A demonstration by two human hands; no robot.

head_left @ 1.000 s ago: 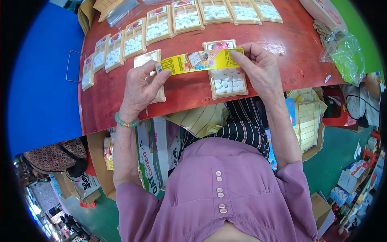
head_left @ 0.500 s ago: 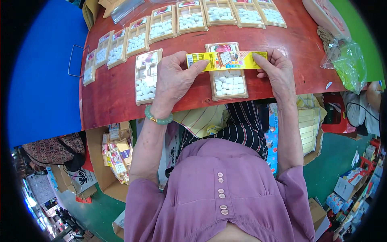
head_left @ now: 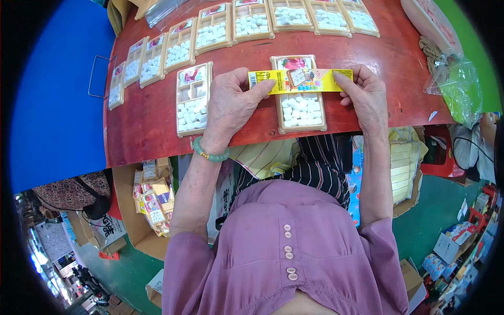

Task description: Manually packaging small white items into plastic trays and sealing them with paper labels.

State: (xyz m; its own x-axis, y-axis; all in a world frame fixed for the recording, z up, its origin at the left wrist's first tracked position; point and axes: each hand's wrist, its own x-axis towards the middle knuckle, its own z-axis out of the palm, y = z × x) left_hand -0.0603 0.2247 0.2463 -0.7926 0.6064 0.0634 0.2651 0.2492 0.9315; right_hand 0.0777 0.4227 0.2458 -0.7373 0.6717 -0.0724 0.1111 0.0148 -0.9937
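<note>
A yellow printed paper band (head_left: 273, 83) is stretched level between my two hands. My left hand (head_left: 233, 102) pinches its left end, thumb on top. At its right end my right hand (head_left: 363, 94) grips it the same way. Under the band lies a beige plastic tray (head_left: 280, 118) with small white pieces (head_left: 302, 109) in its near part and a picture card with a red fruit at its far end. The band crosses the tray's middle and hides it; I cannot tell whether they touch. Left of my left wrist lies a similar filled tray (head_left: 192, 100).
Several more filled trays (head_left: 212, 31) stand in a curved row along the far side of the red table (head_left: 142, 126). A clear and green plastic bag (head_left: 457, 94) lies at the table's right end. Below the table, a cardboard box (head_left: 128, 210) holds packed trays at the left.
Both hands and the yellow band have shifted slightly to the right in the picture, along with the tray beneath. The grip on the band is unchanged.
</note>
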